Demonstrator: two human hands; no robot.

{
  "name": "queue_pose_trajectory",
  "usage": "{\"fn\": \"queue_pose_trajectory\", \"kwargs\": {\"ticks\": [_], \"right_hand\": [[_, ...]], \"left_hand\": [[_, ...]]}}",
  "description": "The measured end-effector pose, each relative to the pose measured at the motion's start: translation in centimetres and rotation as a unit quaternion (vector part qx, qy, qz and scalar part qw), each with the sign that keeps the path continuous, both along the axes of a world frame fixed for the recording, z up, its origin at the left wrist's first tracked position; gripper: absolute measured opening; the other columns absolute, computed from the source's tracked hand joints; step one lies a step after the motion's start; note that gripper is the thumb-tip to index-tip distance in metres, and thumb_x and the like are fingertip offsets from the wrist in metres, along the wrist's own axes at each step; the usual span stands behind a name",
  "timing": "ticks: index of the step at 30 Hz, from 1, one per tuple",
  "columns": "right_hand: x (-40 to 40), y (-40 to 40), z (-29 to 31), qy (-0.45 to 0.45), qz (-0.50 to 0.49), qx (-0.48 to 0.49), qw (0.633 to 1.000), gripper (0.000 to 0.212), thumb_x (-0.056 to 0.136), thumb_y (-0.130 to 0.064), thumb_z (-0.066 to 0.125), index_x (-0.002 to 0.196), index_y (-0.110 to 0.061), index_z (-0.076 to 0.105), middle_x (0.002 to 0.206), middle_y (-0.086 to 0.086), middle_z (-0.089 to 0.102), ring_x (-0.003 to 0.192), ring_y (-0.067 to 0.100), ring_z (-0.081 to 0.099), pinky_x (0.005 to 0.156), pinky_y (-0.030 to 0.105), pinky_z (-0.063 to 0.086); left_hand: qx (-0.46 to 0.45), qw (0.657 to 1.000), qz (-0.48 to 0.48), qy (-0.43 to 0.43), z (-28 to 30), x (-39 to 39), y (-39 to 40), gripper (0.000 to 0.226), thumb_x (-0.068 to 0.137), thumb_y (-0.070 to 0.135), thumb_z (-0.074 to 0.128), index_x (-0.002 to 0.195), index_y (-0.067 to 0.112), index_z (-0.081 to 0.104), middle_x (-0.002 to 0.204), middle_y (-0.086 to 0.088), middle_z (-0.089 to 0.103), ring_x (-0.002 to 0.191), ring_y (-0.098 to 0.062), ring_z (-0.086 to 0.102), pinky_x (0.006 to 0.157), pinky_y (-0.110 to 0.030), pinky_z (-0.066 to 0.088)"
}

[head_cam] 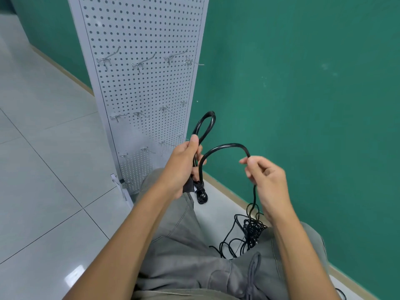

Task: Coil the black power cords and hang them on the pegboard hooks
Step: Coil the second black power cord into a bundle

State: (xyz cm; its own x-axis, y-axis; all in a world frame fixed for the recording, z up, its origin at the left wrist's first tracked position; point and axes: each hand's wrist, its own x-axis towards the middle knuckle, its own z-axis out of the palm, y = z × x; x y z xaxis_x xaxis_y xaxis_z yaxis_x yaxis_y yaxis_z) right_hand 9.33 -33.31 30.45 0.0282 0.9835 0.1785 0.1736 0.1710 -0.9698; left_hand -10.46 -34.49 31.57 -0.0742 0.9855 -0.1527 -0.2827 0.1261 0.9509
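My left hand (184, 163) grips a black power cord (225, 146); one small loop sticks up above the fist and the plug end dangles below it. From the fist the cord arcs right to my right hand (264, 180), which pinches it between thumb and fingers. Below my right hand it drops to a tangled pile of black cords (249, 232) on the floor between my knees. The grey pegboard (140, 35) stands ahead on the left, with several bare metal hooks (144, 62) in rows.
A green wall (303, 94) runs along the right, with a beige baseboard at the floor. Pale floor tiles (43, 169) spread to the left. The pegboard's foot bracket (118, 185) sits near my left knee. My grey trousers fill the lower middle.
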Motion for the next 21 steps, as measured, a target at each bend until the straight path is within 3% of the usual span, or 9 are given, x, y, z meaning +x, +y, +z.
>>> {"fn": "queue_pose_trajectory", "kwargs": {"ticks": [2,4,7,10,12,17,21], "right_hand": [[-0.3,-0.3,2.3,0.011,0.002,0.024,1.0,0.034,0.101,-0.017,0.061,0.07,-0.024,0.073,0.075,0.009,0.059,0.067,0.013,0.041,0.058,0.018,0.033],[-0.2,-0.5,3.8,0.026,-0.001,0.03,0.999,0.03,0.1,-0.017,0.063,0.073,-0.02,0.075,0.073,0.007,0.061,0.063,0.013,0.038,0.056,0.017,0.032],[0.1,-0.2,5.1,0.022,-0.024,0.03,0.999,0.023,0.099,-0.018,0.065,0.082,-0.007,0.076,0.064,-0.004,0.06,0.055,0.0,0.046,0.061,0.015,0.034],[0.4,0.3,5.6,0.012,-0.05,0.031,0.998,0.02,0.098,-0.017,0.067,0.084,-0.005,0.076,0.061,-0.007,0.062,0.052,-0.003,0.053,0.066,0.018,0.035],[0.5,0.4,5.7,0.018,-0.059,0.032,0.998,0.016,0.097,-0.018,0.068,0.085,-0.012,0.077,0.061,-0.005,0.061,0.049,0.0,0.047,0.063,0.019,0.034],[1.1,0.4,5.8,0.044,-0.078,0.041,0.995,0.014,0.097,-0.021,0.068,0.086,-0.018,0.076,0.061,-0.003,0.059,0.054,0.014,0.031,0.053,0.022,0.028],[1.5,0.3,5.9,0.058,-0.071,0.036,0.995,0.013,0.098,-0.02,0.067,0.088,-0.017,0.073,0.062,-0.002,0.061,0.053,0.014,0.029,0.052,0.022,0.029]], "left_hand": [[-0.01,0.999,-0.029,-0.025,0.2,0.6,-0.3,0.055,0.094,0.073,0.038,0.077,0.021,0.043,0.061,0.005,0.042,0.049,-0.011,0.026,0.045,-0.022,0.027],[0.001,0.995,-0.079,-0.065,0.8,0.7,-0.6,0.07,0.067,0.092,0.043,0.078,0.022,0.042,0.058,0.007,0.038,0.047,-0.009,0.023,0.043,-0.021,0.025],[0.071,0.986,-0.142,-0.045,1.0,0.6,-0.8,0.092,0.049,0.099,0.061,0.088,0.017,0.043,0.061,0.007,0.038,0.048,-0.009,0.025,0.044,-0.019,0.029],[0.113,0.977,-0.179,0.019,1.0,0.6,-0.9,0.073,0.065,0.081,0.075,0.085,0.018,0.045,0.068,0.004,0.038,0.05,-0.009,0.03,0.05,-0.023,0.027],[0.106,0.975,-0.191,0.038,1.1,0.8,-1.1,0.053,0.075,0.064,0.071,0.083,0.018,0.047,0.071,0.001,0.039,0.051,-0.01,0.031,0.052,-0.026,0.028],[0.051,0.977,-0.208,-0.017,0.8,1.4,-0.8,0.04,0.086,0.058,0.059,0.088,0.019,0.047,0.068,0.004,0.044,0.048,-0.011,0.027,0.047,-0.023,0.029],[0.059,0.975,-0.208,-0.042,-0.1,2.0,-0.8,0.035,0.102,0.049,0.05,0.086,0.019,0.047,0.072,0.001,0.052,0.047,-0.011,0.031,0.047,-0.024,0.031]]}}
